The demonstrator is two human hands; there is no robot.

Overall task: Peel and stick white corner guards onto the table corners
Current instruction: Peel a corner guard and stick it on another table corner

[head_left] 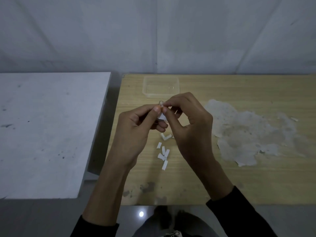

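Observation:
Above the wooden table (239,177), my left hand (136,127) and my right hand (188,122) meet fingertip to fingertip. Between them they pinch a small white corner guard (162,117); my right thumb and forefinger pinch at its top edge, and most of it is hidden by the fingers. Below the hands, a second L-shaped white corner guard (165,136) lies on the table. Several small white backing strips (163,155) lie scattered just in front of it.
A clear plastic container (160,87) stands at the back of the wooden table. A large patch of torn white residue (248,132) covers the table to the right. A white table (47,130) stands to the left across a narrow gap.

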